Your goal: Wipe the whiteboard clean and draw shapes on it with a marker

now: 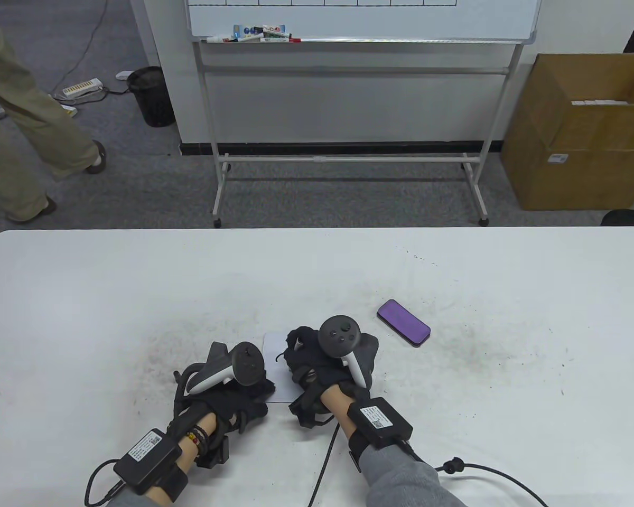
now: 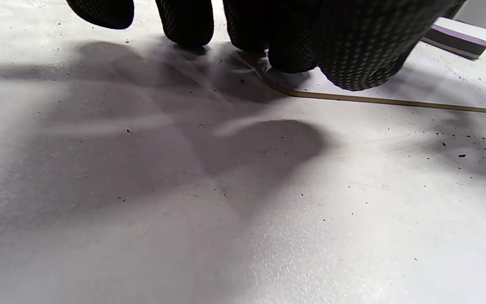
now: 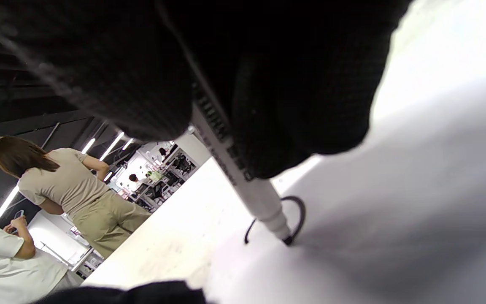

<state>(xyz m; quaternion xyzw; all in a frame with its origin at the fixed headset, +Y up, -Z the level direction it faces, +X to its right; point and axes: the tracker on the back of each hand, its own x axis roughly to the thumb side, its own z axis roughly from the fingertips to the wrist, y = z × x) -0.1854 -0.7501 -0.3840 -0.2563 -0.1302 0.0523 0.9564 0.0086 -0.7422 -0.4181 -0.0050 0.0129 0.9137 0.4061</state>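
A small white whiteboard [image 1: 273, 344] lies flat on the table, mostly covered by both hands. My right hand [image 1: 307, 358] grips a white marker [image 3: 249, 185] with its tip down on the board, beside a black curved line [image 3: 298, 210]. The marker's back end [image 1: 298, 344] pokes out between the fingers. My left hand [image 1: 253, 392] lies flat at the board's left corner. Its fingertips [image 2: 291, 46] press down at the board's edge [image 2: 373, 99]. A purple-topped eraser block [image 1: 403, 322] lies to the right of the hands, also seen from the left wrist [image 2: 456, 40].
The table [image 1: 84, 296] carries dark smudges and specks around the hands. Behind it stand a large whiteboard on a wheeled frame [image 1: 359, 21], a cardboard box [image 1: 576, 137] and a black bin [image 1: 152, 96]. A person [image 1: 26, 132] walks at far left.
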